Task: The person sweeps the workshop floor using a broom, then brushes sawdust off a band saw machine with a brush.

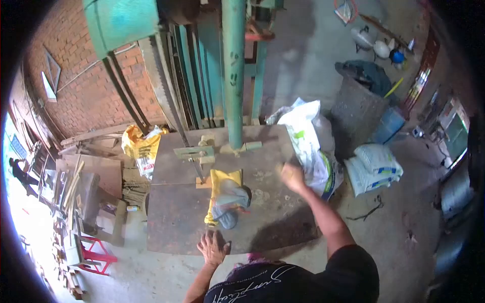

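Note:
My left hand lies with its fingers spread on the front edge of the dark machine table. Just beyond its fingertips is a crumpled heap of cloth, a yellow piece and a grey-blue piece bunched together. My right hand is out over the right side of the table, beside a white sack. Motion smears its fingers, so I cannot make out whether it holds anything. A band saw blade runs down to the table behind the cloth, next to a metal guide.
A green post rises at the table's back. A yellow sack stands at the left, near wood scraps and a red stool. To the right are a large grey bin and stacked white bags.

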Available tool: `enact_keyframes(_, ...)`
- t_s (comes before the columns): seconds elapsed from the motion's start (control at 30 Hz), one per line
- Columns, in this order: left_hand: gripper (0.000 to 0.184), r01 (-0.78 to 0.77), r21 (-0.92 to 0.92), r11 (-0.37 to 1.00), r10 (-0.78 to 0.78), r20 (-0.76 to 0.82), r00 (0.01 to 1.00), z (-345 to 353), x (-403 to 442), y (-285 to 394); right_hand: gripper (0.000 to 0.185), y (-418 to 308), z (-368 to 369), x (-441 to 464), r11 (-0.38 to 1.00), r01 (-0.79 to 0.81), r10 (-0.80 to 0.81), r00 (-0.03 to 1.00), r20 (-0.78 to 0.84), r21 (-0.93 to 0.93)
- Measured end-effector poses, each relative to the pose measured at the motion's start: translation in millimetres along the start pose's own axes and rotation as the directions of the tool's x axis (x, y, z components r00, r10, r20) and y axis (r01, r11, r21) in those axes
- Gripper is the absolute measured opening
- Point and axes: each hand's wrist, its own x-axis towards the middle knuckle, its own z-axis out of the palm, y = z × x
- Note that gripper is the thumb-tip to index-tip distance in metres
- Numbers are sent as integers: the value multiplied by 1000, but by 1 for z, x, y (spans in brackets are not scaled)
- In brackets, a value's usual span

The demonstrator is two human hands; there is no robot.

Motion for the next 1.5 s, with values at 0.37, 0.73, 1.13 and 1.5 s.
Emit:
enact_keyframes(0.37, 72, 53, -22, 998, -53, -34, 998, 9, -18, -2, 5, -223, -105, 3, 717, 35, 42, 995, -94, 696)
enact_keyframes(0.73, 69, 50, -43, 998, -54, -84, 995, 12, -26, -6, 9, -218, -57, -27, 830, -31, 191, 954, -231, 557)
enact_keyframes(1.13, 69, 53, -51, 997, -58, -96, 994, 10, -22, -5, 5, -181, -89, -4, 939, 340, -311, 903, -295, 50)
enact_keyframes(1.5, 70, 0, -10, 1000, -1, -119, 993, 21, -28, -10, 10, -200, -56, 1, 549, 65, 350, 888, -300, 833)
